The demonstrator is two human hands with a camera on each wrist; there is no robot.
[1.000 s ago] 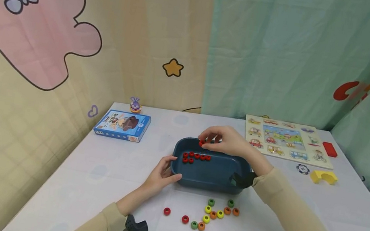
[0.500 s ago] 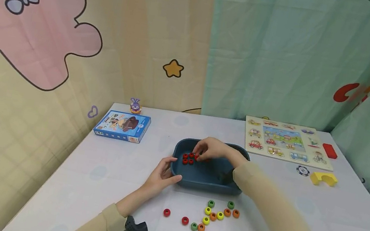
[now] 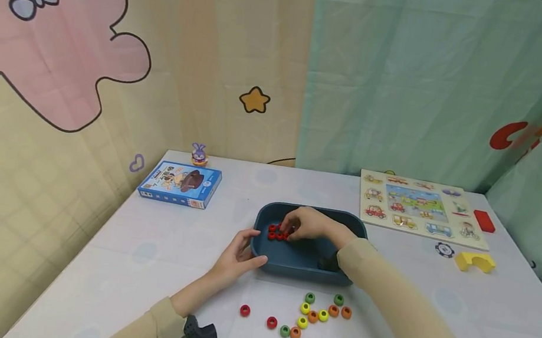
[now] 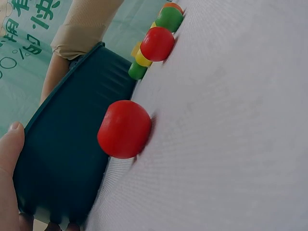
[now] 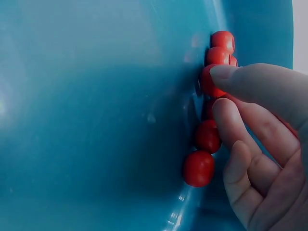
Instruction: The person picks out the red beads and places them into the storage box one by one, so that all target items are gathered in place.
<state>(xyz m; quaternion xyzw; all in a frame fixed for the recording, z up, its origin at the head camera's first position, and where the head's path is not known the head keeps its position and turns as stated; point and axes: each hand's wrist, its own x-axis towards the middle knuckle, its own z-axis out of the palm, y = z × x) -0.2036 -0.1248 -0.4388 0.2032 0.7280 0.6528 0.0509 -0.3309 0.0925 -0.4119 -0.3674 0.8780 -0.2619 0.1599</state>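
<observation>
A dark blue plastic basin (image 3: 309, 273) stands mid-table, with several red beads (image 3: 272, 235) in its left part. My left hand (image 3: 232, 258) grips the basin's left end, thumb at the front rim and fingers round the side. Inside the basin, my right hand (image 3: 312, 225) pinches a red bead (image 5: 210, 82) with thumb and fingers, in line with the other beads; its fingers partly hide the row in the head view. Two red beads (image 3: 245, 310) lie on the table in front of the basin. One red bead (image 4: 124, 129) looms close in the left wrist view.
Several green, yellow and orange beads (image 3: 313, 316) lie in front of the basin. A blue box (image 3: 179, 183) and small rabbit figure (image 3: 199, 156) stand back left. At right are a puzzle board (image 3: 415, 208), red block (image 3: 484, 221), round chip (image 3: 444, 250) and yellow arch block (image 3: 475, 262).
My right hand has carried a red bead from above the basin's back rim down among the red beads inside, then shifted slightly. My left hand keeps its grip on the basin.
</observation>
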